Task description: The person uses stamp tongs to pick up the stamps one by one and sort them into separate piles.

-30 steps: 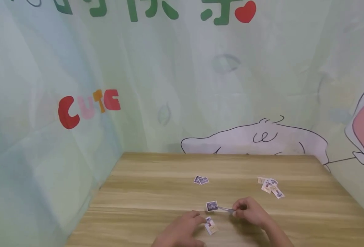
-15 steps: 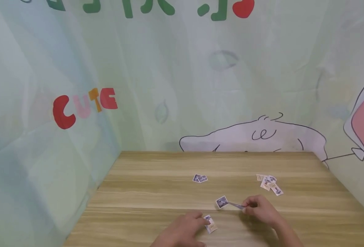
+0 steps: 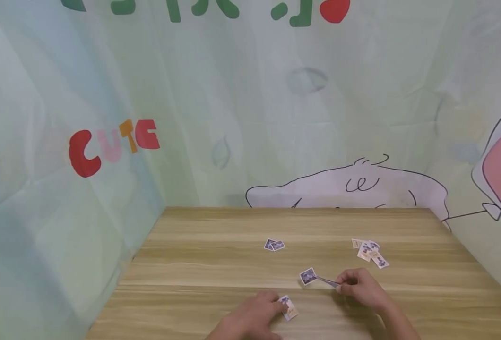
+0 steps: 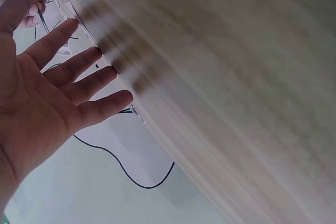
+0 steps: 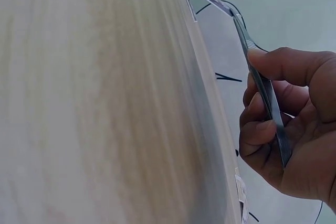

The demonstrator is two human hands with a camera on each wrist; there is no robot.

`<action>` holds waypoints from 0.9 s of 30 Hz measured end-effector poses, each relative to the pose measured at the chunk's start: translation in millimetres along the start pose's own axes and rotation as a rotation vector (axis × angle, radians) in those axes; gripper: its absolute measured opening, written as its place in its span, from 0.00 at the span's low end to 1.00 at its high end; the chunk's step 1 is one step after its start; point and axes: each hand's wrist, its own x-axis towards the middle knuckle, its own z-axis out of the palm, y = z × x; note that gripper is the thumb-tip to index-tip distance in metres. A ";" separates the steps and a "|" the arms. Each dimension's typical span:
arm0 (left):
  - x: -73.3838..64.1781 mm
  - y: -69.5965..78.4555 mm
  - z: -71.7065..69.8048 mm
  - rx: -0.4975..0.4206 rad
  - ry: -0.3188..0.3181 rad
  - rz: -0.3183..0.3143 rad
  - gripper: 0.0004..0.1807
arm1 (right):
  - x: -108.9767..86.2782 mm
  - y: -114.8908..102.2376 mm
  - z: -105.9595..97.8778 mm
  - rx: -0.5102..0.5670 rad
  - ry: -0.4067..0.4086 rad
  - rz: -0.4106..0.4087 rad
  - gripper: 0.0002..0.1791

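Note:
My right hand (image 3: 362,289) grips a pair of metal tweezers (image 5: 266,90) between thumb and curled fingers. The tweezers' tips hold a small dark picture card with a white border (image 3: 307,276), raised above the table in the right wrist view. My left hand (image 3: 254,314) reaches over the near part of the table, its fingers spread and nearly straight in the left wrist view. An index fingertip lies on the edge of a pale picture card (image 3: 290,309), covering part of it.
Two dark picture cards (image 3: 274,245) overlap farther back on the wooden table (image 3: 208,264). At the back right lies a loose pile of several pale cards (image 3: 369,251). A printed cloth backdrop (image 3: 250,108) rises behind the table and along its left side.
My right hand has shifted right, carrying the dark card in the tweezers, and the card has turned somewhat. The left hand stays by the pale card, its fingertip now farther onto it.

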 end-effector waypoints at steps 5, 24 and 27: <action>-1.3 1.3 0.1 -0.045 -0.029 -0.031 0.30 | 2.5 -0.8 0.0 0.004 0.003 0.011 0.07; 1.0 0.0 2.2 -0.031 -0.005 0.004 0.32 | 41.0 -9.5 17.6 -0.039 0.194 0.093 0.05; 0.6 -0.9 3.3 -0.027 0.007 0.016 0.32 | 47.0 -8.3 20.4 -0.028 0.197 0.091 0.05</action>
